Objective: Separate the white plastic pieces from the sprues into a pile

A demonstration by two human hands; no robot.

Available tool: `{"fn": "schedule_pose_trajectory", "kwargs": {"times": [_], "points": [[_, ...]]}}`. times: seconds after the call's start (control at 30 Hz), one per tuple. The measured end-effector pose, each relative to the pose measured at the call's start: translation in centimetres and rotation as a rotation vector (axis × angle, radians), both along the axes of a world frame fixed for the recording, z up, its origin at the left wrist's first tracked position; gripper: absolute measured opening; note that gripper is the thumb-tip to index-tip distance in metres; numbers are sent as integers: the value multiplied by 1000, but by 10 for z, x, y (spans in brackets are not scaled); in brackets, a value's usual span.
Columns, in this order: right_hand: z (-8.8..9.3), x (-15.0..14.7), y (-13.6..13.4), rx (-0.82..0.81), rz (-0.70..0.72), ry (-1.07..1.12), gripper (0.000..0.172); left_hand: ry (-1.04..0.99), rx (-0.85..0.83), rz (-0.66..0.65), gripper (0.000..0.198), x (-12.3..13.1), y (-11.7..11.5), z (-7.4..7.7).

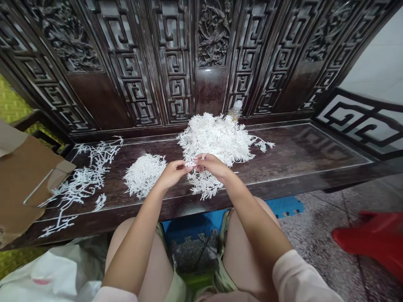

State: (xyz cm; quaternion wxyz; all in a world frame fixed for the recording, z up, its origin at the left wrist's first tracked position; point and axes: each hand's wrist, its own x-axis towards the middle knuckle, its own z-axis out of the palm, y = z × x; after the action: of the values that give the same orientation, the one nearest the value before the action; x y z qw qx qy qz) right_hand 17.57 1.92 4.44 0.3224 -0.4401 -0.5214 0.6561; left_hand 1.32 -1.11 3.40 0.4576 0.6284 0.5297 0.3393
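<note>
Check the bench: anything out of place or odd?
Two strays: a white branched piece at the left pokes past the bench's front edge, where it might get knocked; a pink-tipped sprig juts right, outside the large white pile.

Brown cardboard [28, 176], capped bottle [237, 108], blue mat [286, 206], carved panel [215, 35]

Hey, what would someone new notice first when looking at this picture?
Probably the big heap of branching white pieces on the dark wooden bench, with a smaller white pile to its left. By the heap's near side, the left hand and right hand hold a small white piece at their fingertips. Behind rises a carved dark backrest.
</note>
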Motion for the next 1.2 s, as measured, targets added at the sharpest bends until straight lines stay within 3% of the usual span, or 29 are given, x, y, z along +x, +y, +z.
{"fn": "schedule_pose_trajectory", "kwargs": {"times": [0.3, 0.47, 0.63, 0.8, 1.03, 1.13, 1.2], "points": [[8, 6, -3, -27, 172, 159, 12, -51, 62, -38, 32, -2, 1, 6], [0, 5, 0, 66, 115, 78, 20, -121, 46, -107, 31, -2, 0, 7], [-9, -1, 5, 278, -62, -83, 21, -98, 20, -73, 31, 3, 2, 2], [-15, -10, 8, 375, -256, -197, 19, -154, 70, 15, 30, 16, 0, -3], [-17, -15, 8, 473, -369, -206, 11, -295, 78, 80, 29, 27, -3, -4], [-19, 0, 22, 415, -492, -235, 9, -324, 85, -42, 33, 29, -16, 4], [-19, 16, 36, 277, -669, -285, 12, -268, 116, -143, 38, 25, -25, 9]]}}
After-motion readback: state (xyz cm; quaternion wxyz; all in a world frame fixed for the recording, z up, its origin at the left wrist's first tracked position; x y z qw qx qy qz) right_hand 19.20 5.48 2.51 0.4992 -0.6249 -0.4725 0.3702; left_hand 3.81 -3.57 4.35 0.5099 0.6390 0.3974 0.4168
